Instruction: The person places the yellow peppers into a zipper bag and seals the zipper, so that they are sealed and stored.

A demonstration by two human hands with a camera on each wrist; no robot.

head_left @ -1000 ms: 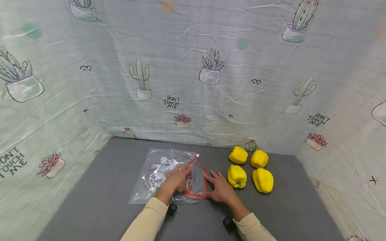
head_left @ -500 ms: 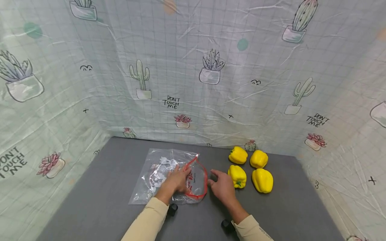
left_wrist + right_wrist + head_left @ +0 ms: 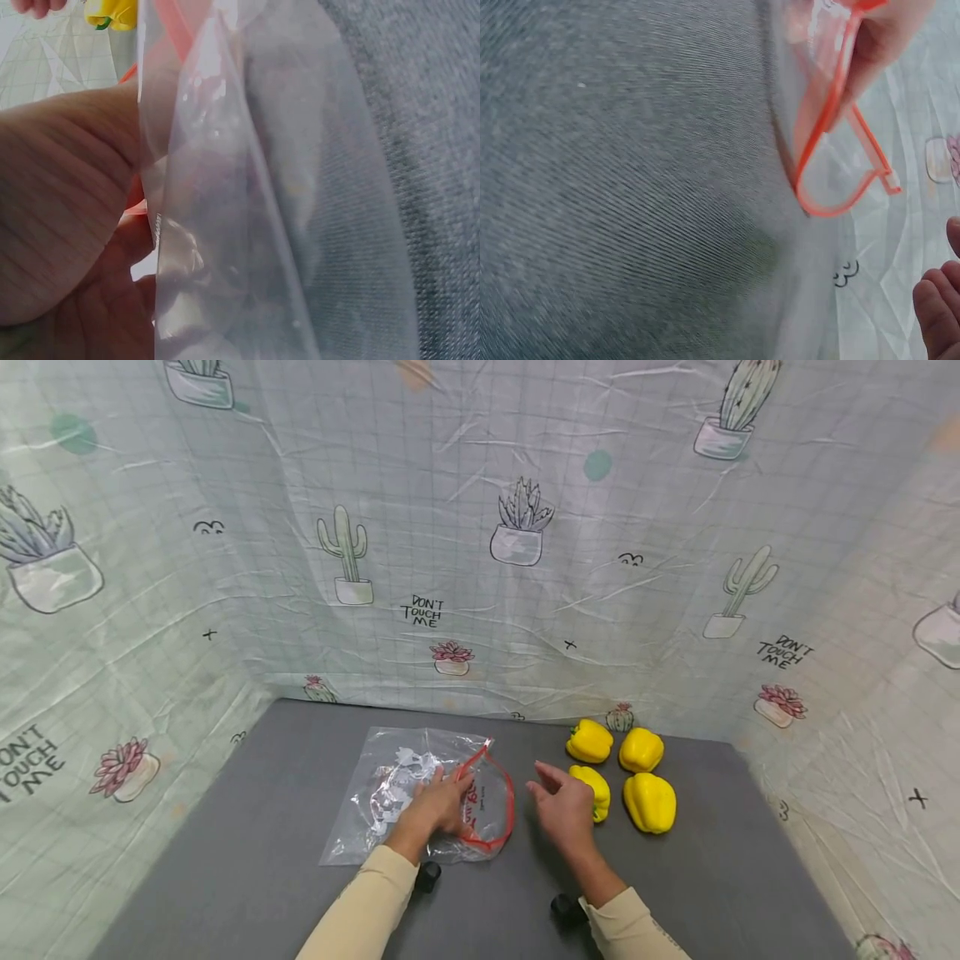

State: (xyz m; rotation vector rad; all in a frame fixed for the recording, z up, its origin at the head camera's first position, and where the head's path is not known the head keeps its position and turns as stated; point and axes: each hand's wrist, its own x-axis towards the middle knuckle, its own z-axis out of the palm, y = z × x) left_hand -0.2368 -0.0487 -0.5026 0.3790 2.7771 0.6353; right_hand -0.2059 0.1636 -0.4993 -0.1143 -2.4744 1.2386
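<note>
Head view: my left hand (image 3: 437,802) props the bag (image 3: 386,792) wide, grip unclear; my relaxed right hand (image 3: 564,810) likely needs the adjacent pepper (image 3: 599,792).

Right fingers (image 3: 553,774) loosely bent

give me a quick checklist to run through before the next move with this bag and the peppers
1. Bag mouth parted: ok, its red strip forms an open loop.
2. Left hand at the mouth: ok, it touches the bag there.
3. Left hand's hold firm: cannot tell.
4. Right hand free: ok, it holds nothing.
5. Four yellow peppers at hand: ok, they sit on the table right of the bag.
6. Nearest pepper in full view: not ok, the right hand partly hides it.
</note>
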